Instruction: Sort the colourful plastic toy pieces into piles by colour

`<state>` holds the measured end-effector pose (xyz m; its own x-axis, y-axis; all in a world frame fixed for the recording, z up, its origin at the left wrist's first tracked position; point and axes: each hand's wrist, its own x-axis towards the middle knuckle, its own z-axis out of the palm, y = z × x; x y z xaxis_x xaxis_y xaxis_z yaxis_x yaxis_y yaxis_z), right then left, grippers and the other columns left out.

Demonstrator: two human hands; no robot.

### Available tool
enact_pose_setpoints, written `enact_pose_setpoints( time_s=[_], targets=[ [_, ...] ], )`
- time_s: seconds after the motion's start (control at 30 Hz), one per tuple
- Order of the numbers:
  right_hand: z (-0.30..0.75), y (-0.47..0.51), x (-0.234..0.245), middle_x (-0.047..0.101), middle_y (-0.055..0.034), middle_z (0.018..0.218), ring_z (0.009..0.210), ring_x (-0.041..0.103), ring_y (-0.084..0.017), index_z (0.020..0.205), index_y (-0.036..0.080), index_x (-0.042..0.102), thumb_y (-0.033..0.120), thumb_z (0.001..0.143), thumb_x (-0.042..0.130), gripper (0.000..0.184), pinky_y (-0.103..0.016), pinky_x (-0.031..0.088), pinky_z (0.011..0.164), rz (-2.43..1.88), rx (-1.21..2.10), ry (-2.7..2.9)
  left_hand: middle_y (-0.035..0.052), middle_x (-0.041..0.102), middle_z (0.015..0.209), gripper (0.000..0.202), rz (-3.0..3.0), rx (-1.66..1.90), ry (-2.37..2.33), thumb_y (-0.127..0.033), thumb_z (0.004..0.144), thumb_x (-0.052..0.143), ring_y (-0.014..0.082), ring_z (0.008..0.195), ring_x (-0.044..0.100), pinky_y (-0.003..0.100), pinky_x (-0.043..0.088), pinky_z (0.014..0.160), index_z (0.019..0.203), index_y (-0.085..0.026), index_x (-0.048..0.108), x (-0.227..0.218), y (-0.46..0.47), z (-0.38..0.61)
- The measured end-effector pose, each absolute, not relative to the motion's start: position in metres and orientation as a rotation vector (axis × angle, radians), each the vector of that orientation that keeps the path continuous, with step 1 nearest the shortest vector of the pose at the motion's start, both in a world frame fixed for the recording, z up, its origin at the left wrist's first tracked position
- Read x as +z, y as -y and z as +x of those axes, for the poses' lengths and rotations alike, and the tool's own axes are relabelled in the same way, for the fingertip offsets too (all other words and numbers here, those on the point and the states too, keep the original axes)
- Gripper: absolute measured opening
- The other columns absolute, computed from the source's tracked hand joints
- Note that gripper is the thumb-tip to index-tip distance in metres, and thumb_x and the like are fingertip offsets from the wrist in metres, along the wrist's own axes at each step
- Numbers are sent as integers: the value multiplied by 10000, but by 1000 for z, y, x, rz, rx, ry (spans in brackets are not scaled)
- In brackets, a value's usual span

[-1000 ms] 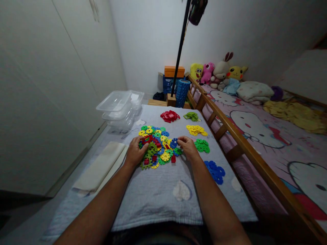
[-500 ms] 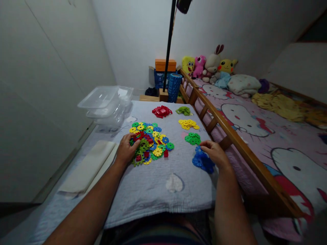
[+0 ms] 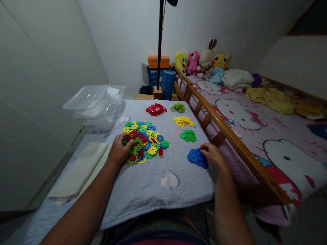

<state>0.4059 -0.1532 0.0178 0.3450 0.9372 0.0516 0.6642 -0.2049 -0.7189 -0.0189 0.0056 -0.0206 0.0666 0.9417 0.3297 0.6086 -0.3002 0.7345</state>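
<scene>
On the cloth-covered table a mixed pile of plastic building pieces [image 3: 152, 150] holds notched discs in yellow, green and blue, with red pieces and light-green square ones. My left hand [image 3: 119, 149] rests at the pile's left edge, thumb and fingers apart over the light-green and red pieces. At the right, my right hand [image 3: 212, 154] is at a heap of blue notched discs [image 3: 195, 156], its thumb and fingertips pinched on a blue disc at the heap's edge. The fingers partly hide that disc.
Separate heaps of red pieces [image 3: 156, 109], light-green pieces [image 3: 178, 108], yellow discs [image 3: 183, 121] and green discs [image 3: 188, 135] lie farther back. Clear plastic containers [image 3: 88, 98] and a folded cream cloth [image 3: 79, 170] are at the left. A wooden bed rail [image 3: 224, 131] borders the right side.
The view has shifted slightly, moving the scene left. My right hand has brought a blue disc down onto the blue heap. My left hand stays at the mixed pile.
</scene>
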Motion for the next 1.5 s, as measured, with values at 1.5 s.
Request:
enact_pose_setpoints(
  time_s=[1.5],
  targets=[
    [260,-58,24,607,27,671,648,546,-135,816,202,668,180,696,617,132,-236,383,603,-1807,506,1487,79,645,1159,344,1872,1142,-1474,-462,841,572,261,1146,597,432,452,1062,1090,-229,615,-13,-1,-17]
  ],
)
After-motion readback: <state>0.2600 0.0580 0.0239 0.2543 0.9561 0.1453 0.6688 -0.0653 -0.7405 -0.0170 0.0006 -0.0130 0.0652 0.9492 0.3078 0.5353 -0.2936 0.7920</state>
